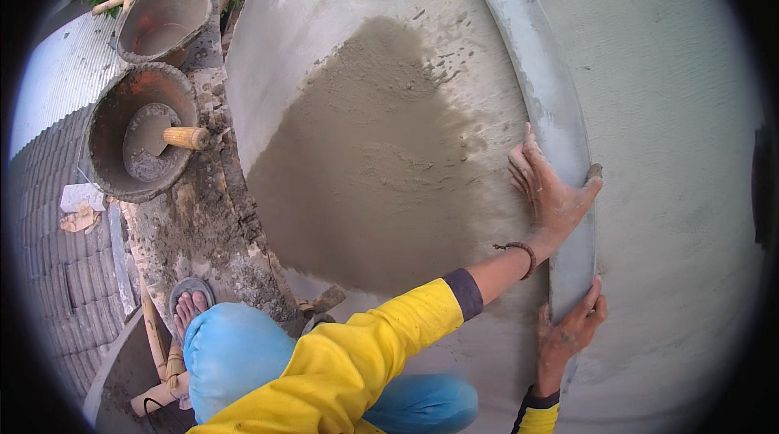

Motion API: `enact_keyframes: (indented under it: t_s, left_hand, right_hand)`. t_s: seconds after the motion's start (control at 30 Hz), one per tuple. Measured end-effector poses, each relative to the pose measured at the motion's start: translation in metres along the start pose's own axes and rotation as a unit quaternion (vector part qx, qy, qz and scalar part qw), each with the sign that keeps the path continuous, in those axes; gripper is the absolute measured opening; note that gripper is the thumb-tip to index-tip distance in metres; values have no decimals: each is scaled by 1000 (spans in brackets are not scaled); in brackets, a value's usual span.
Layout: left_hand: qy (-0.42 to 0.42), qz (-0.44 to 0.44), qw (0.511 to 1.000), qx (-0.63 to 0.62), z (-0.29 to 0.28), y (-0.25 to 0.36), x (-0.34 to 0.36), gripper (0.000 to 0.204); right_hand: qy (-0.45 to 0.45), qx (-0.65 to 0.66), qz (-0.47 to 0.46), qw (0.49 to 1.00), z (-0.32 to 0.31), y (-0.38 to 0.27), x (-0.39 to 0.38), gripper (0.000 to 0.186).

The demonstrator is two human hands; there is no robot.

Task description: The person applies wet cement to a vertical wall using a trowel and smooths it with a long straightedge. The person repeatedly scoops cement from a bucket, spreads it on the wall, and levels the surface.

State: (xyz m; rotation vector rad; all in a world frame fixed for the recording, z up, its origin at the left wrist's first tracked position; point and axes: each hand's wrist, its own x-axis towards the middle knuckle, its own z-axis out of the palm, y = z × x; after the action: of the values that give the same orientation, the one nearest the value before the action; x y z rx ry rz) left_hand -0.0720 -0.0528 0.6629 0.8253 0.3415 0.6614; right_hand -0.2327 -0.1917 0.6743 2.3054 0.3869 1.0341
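A long pale metal straightedge (544, 69) lies against a curved plastered wall (657, 150), running from the top down past my hands. My left hand (552, 195), with a braided bracelet at its wrist, grips the straightedge around its edges, fingers on one side and thumb on the other. Lower down, my right hand (568, 328) grips the same straightedge. To the left of it spreads a wide patch of darker wet mortar (365, 158), rough and speckled at its upper edge.
Three mortar-caked buckets (154, 28) line a narrow, crusted plank (203, 239) on the left, the nearest holding a wooden-handled trowel (184, 138). My sandalled foot (191, 308) rests there. Beyond are bamboo poles (154, 349), a tiled roof (57, 255) and corrugated roofing (65, 69).
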Motion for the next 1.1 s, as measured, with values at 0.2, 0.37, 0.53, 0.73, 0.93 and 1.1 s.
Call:
enact_keyframes:
  t_s: [0.2, 0.37, 0.53, 0.73, 0.93, 1.1]
  left_hand:
    - [0, -38, 999, 10, 23, 8, 7, 125]
    - [33, -19, 998, 43, 16, 3, 33, 126]
    - [131, -16, 981, 144, 0, -28, 85, 123]
    - [109, -50, 988, 99, -34, -48, 114, 123]
    - [62, -12, 992, 107, -18, -26, 35, 123]
    - [53, 2, 992, 116, -17, -38, 27, 121]
  right_hand:
    - [9, -67, -49, 996, 9, 25, 20, 98]
    - [-22, -17, -32, 999, 14, 8, 40, 100]
    - [-22, -5, -81, 996, 36, -33, 64, 101]
    - [-39, 24, -94, 995, 61, -71, 75, 106]
    - [-26, 13, -59, 998, 39, -43, 39, 101]
    - [-11, 49, -51, 997, 51, -38, 22, 98]
